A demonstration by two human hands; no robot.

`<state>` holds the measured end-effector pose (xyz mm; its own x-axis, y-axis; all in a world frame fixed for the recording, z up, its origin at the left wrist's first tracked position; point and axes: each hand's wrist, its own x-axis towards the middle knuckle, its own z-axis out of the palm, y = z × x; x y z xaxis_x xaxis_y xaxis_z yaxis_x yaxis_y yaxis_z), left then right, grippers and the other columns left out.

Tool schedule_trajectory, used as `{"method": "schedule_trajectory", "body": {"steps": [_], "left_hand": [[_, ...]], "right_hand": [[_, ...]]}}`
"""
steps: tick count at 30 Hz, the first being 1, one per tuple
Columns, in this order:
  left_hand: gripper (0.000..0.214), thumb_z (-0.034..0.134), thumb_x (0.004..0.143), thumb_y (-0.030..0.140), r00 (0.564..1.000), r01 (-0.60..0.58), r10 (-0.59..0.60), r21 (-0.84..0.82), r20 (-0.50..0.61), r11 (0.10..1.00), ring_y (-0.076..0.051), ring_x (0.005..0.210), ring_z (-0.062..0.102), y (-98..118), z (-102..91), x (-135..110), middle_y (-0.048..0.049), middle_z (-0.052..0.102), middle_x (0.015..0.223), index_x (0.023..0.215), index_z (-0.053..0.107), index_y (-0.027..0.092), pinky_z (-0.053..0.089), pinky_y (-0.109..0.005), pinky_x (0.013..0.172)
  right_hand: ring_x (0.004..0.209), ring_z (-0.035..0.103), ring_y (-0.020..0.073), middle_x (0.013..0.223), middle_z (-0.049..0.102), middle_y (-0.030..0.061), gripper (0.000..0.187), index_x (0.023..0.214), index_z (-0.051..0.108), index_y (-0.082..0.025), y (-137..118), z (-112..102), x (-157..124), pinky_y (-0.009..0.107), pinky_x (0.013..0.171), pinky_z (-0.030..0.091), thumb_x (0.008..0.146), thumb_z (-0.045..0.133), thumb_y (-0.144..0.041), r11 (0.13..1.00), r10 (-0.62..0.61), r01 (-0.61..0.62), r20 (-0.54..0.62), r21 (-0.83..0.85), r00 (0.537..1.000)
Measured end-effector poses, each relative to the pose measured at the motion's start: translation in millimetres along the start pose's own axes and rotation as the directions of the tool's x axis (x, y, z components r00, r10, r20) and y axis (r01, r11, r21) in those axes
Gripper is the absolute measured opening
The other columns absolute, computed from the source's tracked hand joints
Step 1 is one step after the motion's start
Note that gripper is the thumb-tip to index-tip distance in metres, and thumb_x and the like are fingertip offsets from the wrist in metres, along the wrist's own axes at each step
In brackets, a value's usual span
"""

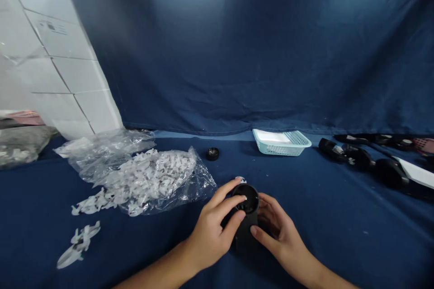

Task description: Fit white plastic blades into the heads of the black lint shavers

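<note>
Item, in hand: one black cylindrical part (244,228), its round opening (249,198) facing up, held between both hands above the middle of the blue cloth table cover (315,230); whether its base touches the cloth cannot be told. Left hand (210,232): fingers (227,201) closed around the part's left side, tips reaching its rim. Right hand (280,239): partly curled, fingers (267,205) and thumb pressed against the right side. A small white piece (240,179) sits just behind the rim. Also present: a clear plastic bag (200,185) heaped with white pieces, left of the hands; loose white pieces (79,244) nearer the left edge; one small black ring (212,154) beyond the hands; a pale turquoise plastic basket (298,143) at the far edge; several black parts (359,156) at right; a blue backdrop cloth (237,54).
</note>
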<state>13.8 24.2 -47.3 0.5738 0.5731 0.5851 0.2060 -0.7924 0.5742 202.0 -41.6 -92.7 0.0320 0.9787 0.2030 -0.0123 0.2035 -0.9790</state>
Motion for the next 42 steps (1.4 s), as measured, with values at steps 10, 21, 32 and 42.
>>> {"method": "schedule_trajectory", "body": {"steps": [10,21,32,42], "left_hand": [[0.03,0.049,0.096,0.025,0.984,0.172,-0.175,-0.091,-0.029,0.981,-0.023,0.134,0.044,5.6,5.2,2.5,-0.0036,0.044,0.147,0.123,0.061,0.027,0.037,-0.046,0.114],[0.035,0.041,0.099,0.025,0.975,0.223,-0.22,-0.1,0.034,0.97,-0.023,0.14,0.034,13.5,7.5,1.8,-0.0014,0.035,0.153,0.132,0.053,0.028,0.031,-0.046,0.117],[0.041,0.045,0.094,0.012,0.996,-0.035,0.042,0.09,-0.076,0.995,-0.025,0.138,0.037,7.0,12.8,-7.1,-0.0101,0.034,0.152,0.134,0.048,0.019,0.038,-0.046,0.113],[0.039,0.047,0.091,0.011,0.993,-0.069,0.084,0.172,-0.082,0.983,-0.026,0.135,0.041,4.9,10.4,-8.2,-0.0129,0.036,0.15,0.129,0.05,0.016,0.042,-0.043,0.109]], "right_hand": [[0.117,0.056,0.0247,0.121,0.057,0.0072,0.051,0.133,0.038,-0.032,-0.8,3.7,0.6,0.044,0.103,0.044,0.088,0.062,-0.028,0.997,-0.057,0.055,-0.026,-0.058,0.998],[0.117,0.055,0.0226,0.121,0.056,0.0057,0.05,0.133,0.039,-0.033,-2.0,6.0,-0.1,0.042,0.103,0.044,0.089,0.062,-0.027,0.99,-0.072,0.067,-0.037,-0.128,0.997],[0.118,0.056,0.0232,0.123,0.057,0.0067,0.05,0.133,0.039,-0.032,-0.5,5.6,-1.6,0.042,0.102,0.045,0.089,0.062,-0.026,0.991,-0.079,0.076,-0.025,-0.111,0.997],[0.118,0.056,0.0216,0.126,0.057,0.0052,0.051,0.134,0.039,-0.035,0.4,4.8,-3.7,0.042,0.104,0.045,0.089,0.062,-0.025,0.989,-0.092,0.089,-0.025,-0.12,0.995]]}}
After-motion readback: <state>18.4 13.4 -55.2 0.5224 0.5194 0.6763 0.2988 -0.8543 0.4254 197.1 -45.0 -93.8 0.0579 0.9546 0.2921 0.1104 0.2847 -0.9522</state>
